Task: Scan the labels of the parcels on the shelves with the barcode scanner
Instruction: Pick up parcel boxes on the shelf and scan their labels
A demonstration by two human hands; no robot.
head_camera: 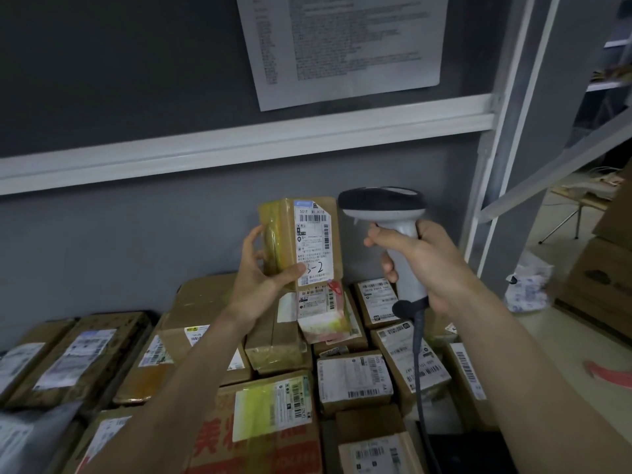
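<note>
My left hand (265,268) holds a small brown parcel (301,241) upright above the shelf, its white label (313,241) facing me with "3-2" handwritten on it. My thumb lies across the label's lower left corner. My right hand (431,261) grips the grey handle of the barcode scanner (386,213), whose dark head points left at the parcel's upper right edge, almost touching it. A coiled grey cable (419,354) hangs from the scanner's base.
Several labelled cardboard parcels (352,378) cover the shelf below my arms. A white shelf rail (239,145) crosses above. A printed sheet (342,46) hangs on the grey wall. The rack's upright post (506,165) stands at right, with boxes (605,285) on the floor beyond it.
</note>
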